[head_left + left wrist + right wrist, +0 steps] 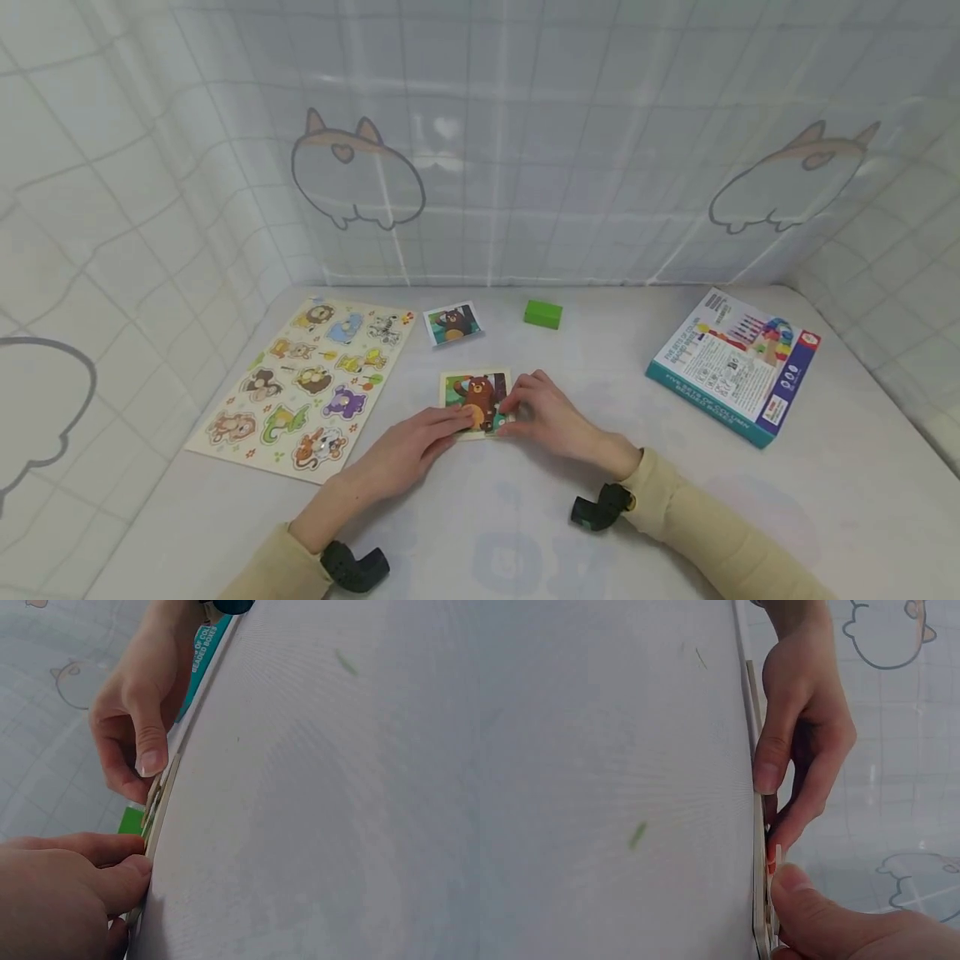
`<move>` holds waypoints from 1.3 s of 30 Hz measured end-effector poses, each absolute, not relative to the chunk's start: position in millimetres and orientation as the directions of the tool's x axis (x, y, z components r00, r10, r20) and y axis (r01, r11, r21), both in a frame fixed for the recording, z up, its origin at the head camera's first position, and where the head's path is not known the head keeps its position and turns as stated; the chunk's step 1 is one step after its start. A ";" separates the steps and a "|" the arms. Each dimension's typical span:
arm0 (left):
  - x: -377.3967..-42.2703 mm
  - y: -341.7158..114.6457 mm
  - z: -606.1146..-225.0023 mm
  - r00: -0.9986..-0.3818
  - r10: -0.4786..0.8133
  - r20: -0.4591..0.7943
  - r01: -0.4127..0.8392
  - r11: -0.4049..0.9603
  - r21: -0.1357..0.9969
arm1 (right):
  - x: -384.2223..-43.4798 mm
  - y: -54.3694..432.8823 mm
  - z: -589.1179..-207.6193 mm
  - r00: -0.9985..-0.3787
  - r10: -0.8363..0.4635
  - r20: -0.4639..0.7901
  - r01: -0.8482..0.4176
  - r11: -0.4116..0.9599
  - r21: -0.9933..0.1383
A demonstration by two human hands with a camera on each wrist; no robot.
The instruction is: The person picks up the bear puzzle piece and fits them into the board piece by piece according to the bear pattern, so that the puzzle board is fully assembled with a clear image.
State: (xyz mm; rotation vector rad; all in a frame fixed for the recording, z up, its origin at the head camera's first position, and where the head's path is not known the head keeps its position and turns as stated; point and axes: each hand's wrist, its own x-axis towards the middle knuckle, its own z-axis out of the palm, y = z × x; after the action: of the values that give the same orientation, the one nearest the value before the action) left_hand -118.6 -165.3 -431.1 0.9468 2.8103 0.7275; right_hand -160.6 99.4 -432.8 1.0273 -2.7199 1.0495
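A small square bear puzzle board (444, 382) lies flat in front of me in the head view. My left hand (405, 448) holds it, with fingertips on the bear and the thumb against the near edge, as the right wrist view shows. At the board's lower right, my right hand (553, 423) pinches a thin puzzle piece (778, 859) between thumb and fingers. That piece stands tilted against the board, partly covered by the fingers. Both hands appear close together above the board's edge in the left wrist view.
Behind the board lie a bear picture card (453, 323) and a green block (543, 314). A large animal puzzle (311, 404) is at the left. The beaded boxes package (731, 367) sits at the right. A tiled-pattern backdrop (525, 200) rises behind the table.
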 end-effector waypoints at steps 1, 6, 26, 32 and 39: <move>-118.6 -165.1 -430.8 -0.803 0.591 0.071 0.551 0.694 0.464 | -160.5 99.4 -432.6 -0.780 -0.566 0.269 -0.599 0.550 -0.581; -119.6 -164.6 -430.7 -0.805 0.589 0.066 0.548 0.698 0.462 | -161.0 99.9 -431.6 -0.793 -0.553 0.254 -0.581 0.563 -0.587; -123.3 -147.5 -425.4 -0.782 0.618 0.073 0.616 0.752 0.235 | -165.0 100.2 -433.7 -0.809 -0.549 0.208 -0.558 0.608 -0.565; -122.6 -144.4 -425.9 -0.777 0.622 0.091 0.623 0.742 0.248 | -164.7 98.9 -435.6 -0.806 -0.551 0.216 -0.567 0.613 -0.551; -120.8 -142.3 -428.8 -0.737 0.669 0.096 0.659 0.679 0.323 | -164.3 100.1 -438.6 -0.801 -0.551 0.237 -0.578 0.606 -0.546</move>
State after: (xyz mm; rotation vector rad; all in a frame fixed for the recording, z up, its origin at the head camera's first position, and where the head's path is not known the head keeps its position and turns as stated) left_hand -120.8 -142.3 -428.8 1.1278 2.8515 0.5298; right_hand -164.3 100.1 -438.6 0.9759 -2.7754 0.9680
